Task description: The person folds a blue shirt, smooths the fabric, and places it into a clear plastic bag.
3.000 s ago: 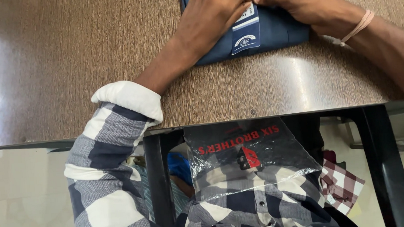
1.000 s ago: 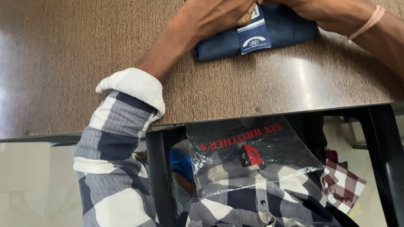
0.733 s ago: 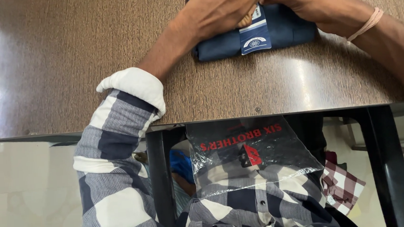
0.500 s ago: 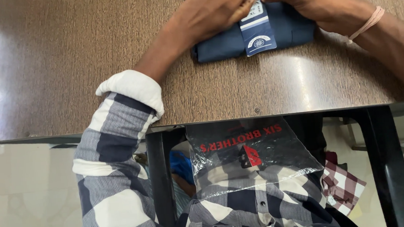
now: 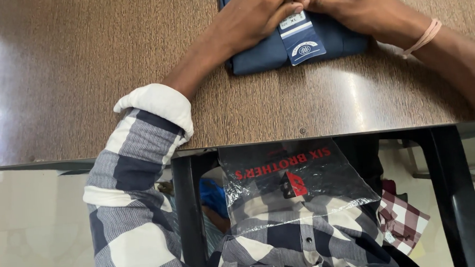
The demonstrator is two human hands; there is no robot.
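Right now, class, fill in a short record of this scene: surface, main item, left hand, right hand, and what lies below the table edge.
surface: brown wood-grain table
main item: folded navy garment with a blue hang tag
left hand: resting on the garment, fingertips at the tag's top
right hand: on the garment, fingers meeting the left hand's
below edge: clear plastic bag on the person's lap
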